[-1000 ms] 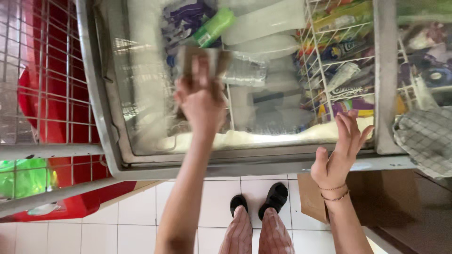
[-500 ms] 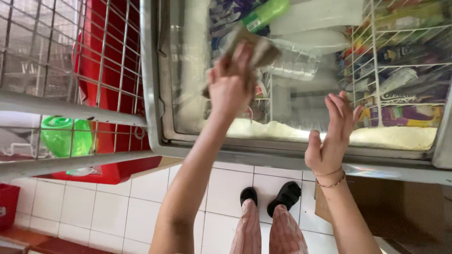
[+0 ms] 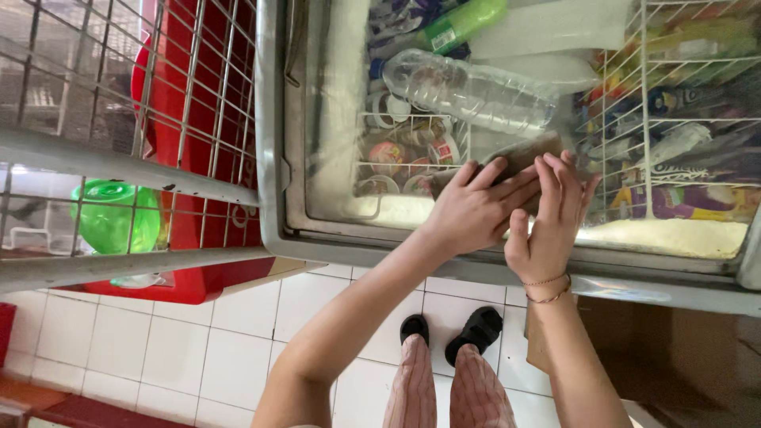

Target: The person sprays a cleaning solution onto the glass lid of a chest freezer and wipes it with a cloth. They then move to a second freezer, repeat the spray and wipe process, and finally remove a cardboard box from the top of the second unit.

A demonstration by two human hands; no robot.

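My freezer [image 3: 277, 230] fills frame top-center to right; inside lie a clear bottle [image 3: 468, 91], green bottle [image 3: 460, 24], cups [image 3: 400, 154] in wire basket [image 3: 682, 119], frost [image 3: 658, 234] at bottom. Tile floor [image 3: 198, 349] lower left, under my sandals [image 3: 464, 333].

We are standing in a small shop, the kind of corner store that sells cold drinks and ice cream. In front of us sits a chest freezer [image 3: 273, 198] with a glass top, thick frost along its inner edge, and white wire baskets [image 3: 674, 119] holding bright packaged ice creams. Small printed cups [image 3: 400, 154] fill one compartment, with a clear plastic water bottle [image 3: 468, 87] and a green bottle [image 3: 464, 22] lying above them. Beside it a grey wire rack [image 3: 103, 158] stands before a red crate [image 3: 190, 119]. The floor [image 3: 158, 349] is white tile.
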